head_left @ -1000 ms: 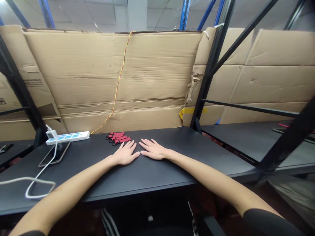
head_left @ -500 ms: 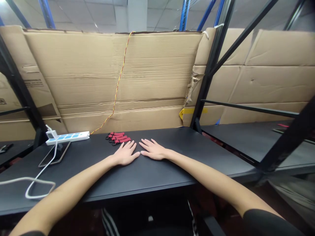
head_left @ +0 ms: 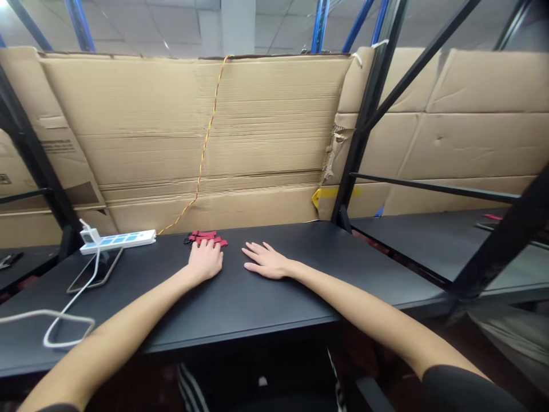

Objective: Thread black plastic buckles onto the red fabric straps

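Note:
A small pile of red straps [head_left: 205,235] with black metal clips lies on the black table [head_left: 274,297], near the cardboard wall. My left hand [head_left: 206,260] reaches onto the pile, its fingers close together and bent down over the straps, covering the near ones. My right hand [head_left: 266,261] lies flat on the table to the right of it, fingers spread, holding nothing. The two hands are apart.
A white power strip [head_left: 118,240] sits at the left with a white cable [head_left: 64,320] looping toward the front edge; a phone [head_left: 95,269] lies beside it. A cardboard wall [head_left: 240,137] with a yellow-red wire [head_left: 206,143] backs the table. Black frame posts [head_left: 364,126] stand right.
My left hand has moved forward and left, away from my right hand, and its fingers now rest bent over the red straps. My right hand has stayed flat in place.

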A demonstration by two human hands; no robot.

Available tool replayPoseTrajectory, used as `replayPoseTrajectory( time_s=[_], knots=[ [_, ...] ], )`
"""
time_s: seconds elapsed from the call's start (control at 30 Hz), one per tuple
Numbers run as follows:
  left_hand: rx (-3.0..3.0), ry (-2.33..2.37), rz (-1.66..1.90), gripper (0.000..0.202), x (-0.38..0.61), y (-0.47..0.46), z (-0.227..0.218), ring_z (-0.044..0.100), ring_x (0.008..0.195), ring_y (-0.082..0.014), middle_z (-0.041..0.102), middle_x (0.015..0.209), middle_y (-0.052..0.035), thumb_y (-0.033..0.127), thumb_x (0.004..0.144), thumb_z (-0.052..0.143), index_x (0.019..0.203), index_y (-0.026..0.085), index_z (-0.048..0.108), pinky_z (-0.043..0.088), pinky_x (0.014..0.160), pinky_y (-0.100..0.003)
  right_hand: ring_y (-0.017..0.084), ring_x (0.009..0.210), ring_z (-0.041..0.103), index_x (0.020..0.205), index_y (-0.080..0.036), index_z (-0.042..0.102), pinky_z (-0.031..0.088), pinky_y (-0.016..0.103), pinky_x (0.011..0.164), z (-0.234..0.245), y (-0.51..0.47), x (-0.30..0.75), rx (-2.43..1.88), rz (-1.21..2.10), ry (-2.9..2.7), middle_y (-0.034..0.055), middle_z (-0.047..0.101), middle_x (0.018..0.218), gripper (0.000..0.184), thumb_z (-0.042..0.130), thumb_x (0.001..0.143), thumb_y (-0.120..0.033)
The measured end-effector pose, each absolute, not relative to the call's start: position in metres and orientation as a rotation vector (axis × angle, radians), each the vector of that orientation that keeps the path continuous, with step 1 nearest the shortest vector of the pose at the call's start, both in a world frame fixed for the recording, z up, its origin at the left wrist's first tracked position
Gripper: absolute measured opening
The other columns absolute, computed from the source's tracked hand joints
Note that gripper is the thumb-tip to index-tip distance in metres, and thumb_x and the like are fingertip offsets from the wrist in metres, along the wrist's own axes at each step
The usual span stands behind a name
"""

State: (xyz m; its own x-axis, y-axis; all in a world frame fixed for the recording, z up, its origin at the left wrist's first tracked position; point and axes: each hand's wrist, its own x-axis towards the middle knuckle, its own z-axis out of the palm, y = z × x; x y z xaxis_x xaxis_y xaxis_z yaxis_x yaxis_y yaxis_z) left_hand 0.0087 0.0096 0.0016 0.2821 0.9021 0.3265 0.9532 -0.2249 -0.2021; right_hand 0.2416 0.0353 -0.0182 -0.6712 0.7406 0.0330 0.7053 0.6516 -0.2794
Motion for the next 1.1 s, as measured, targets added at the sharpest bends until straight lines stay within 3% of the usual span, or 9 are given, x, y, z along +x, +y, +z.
replayPoseTrajectory(
  time_s=[0.13, 0.3, 0.5, 0.67, 0.8, 0.97, 1.1],
  knots=[
    [-2.105, -1.745, -0.101, 0.032, 0.003, 0.012, 0.006, 0.054, 0.104, -0.0348, 0.065, 0.104, -0.0204, 0.026, 0.088, 0.040, 0.101, 0.011, 0.066, 0.034, 0.089, -0.051, 0.025, 0.144, 0.005, 0.149, -0.025, 0.019, -0.003, 0.046, 0.115, -0.017, 0.035, 0.241, -1.209, 0.377, -2.728, 0.0053, 0.010, 0.156, 0.077, 0.019, 0.088, -0.071],
    [-2.362, -1.573, -0.100, 0.035, 0.008, 0.007, 0.010, 0.054, 0.101, -0.0281, 0.064, 0.100, -0.0151, 0.004, 0.080, 0.041, 0.105, 0.014, 0.063, 0.043, 0.082, -0.038, 0.027, 0.144, 0.012, 0.150, -0.024, 0.019, 0.001, 0.047, 0.115, -0.016, 0.033, 0.241, -1.173, 0.340, -2.692, 0.0074, 0.015, 0.156, 0.077, 0.025, 0.088, -0.069],
    [-2.742, -1.326, -0.507, 0.028, 0.016, 0.008, 0.003, 0.055, 0.095, -0.0222, 0.059, 0.098, -0.0095, 0.017, 0.087, 0.045, 0.112, 0.018, 0.057, 0.045, 0.085, -0.033, 0.028, 0.134, 0.035, 0.143, -0.021, 0.036, 0.019, 0.047, 0.112, -0.010, 0.027, 0.236, -0.929, 0.155, -2.630, 0.0122, 0.037, 0.147, 0.062, 0.043, 0.090, -0.052],
    [-2.933, -1.256, -0.731, 0.026, 0.020, 0.004, 0.005, 0.055, 0.084, -0.0184, 0.056, 0.091, -0.0045, 0.019, 0.083, 0.050, 0.109, 0.020, 0.054, 0.046, 0.078, -0.030, 0.024, 0.102, 0.059, 0.120, -0.019, 0.056, 0.029, 0.046, 0.105, -0.009, 0.028, 0.231, -0.757, 0.122, -2.630, 0.0098, 0.065, 0.112, 0.037, 0.048, 0.090, -0.040],
    [-3.037, -1.175, -0.819, 0.027, 0.024, -0.001, 0.008, 0.052, 0.070, -0.0146, 0.056, 0.078, 0.0002, 0.014, 0.078, 0.047, 0.104, 0.019, 0.052, 0.043, 0.067, -0.026, 0.021, 0.086, 0.061, 0.106, -0.018, 0.060, 0.032, 0.043, 0.102, -0.011, 0.030, 0.231, -0.715, 0.049, -2.644, 0.0070, 0.067, 0.091, 0.028, 0.050, 0.089, -0.038],
    [-3.021, -1.234, -0.804, 0.027, 0.027, -0.005, 0.012, 0.052, 0.069, -0.0148, 0.059, 0.077, 0.0008, 0.012, 0.070, 0.052, 0.095, 0.019, 0.053, 0.041, 0.065, -0.025, 0.020, 0.087, 0.060, 0.105, -0.018, 0.060, 0.031, 0.043, 0.102, -0.011, 0.028, 0.231, -0.652, -0.004, -2.649, 0.0066, 0.067, 0.093, 0.027, 0.048, 0.091, -0.039],
    [-3.006, -1.303, -0.823, 0.015, 0.029, -0.009, 0.015, 0.057, 0.070, -0.0154, 0.064, 0.079, -0.0010, 0.028, 0.083, 0.050, 0.093, 0.019, 0.058, 0.042, 0.067, -0.025, 0.020, 0.084, 0.060, 0.099, -0.018, 0.062, 0.033, 0.042, 0.099, -0.010, 0.026, 0.231, -0.658, 0.008, -2.652, 0.0059, 0.067, 0.087, 0.026, 0.047, 0.092, -0.038]
  ],
)
